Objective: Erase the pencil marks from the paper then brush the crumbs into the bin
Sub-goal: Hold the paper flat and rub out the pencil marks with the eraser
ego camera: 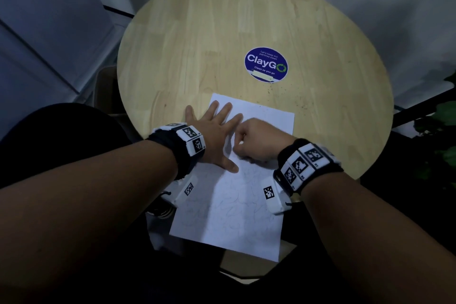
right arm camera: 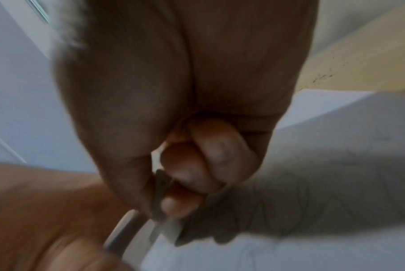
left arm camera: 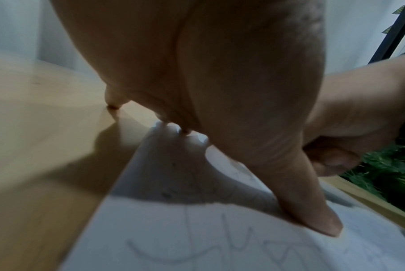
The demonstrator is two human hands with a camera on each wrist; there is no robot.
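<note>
Round wooden table (ego camera: 172, 39), white walls; paper (ego camera: 246, 224) lengthwise away from person; left hand (ego camera: 212, 136) flat on paper; right hand (ego camera: 259, 140) beside it pinching small object, likely eraser (right arm camera: 160, 185)

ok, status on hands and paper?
Left hand flat on paper. Right hand curled round eraser. Pencil marks remain low. Nothing blocking.

A round blue sticker (ego camera: 266, 63) on the tabletop (ego camera: 187, 39) reads "ClayGo", with "Let's keep our pantries clean" above and "Clean as you go" below it.
</note>
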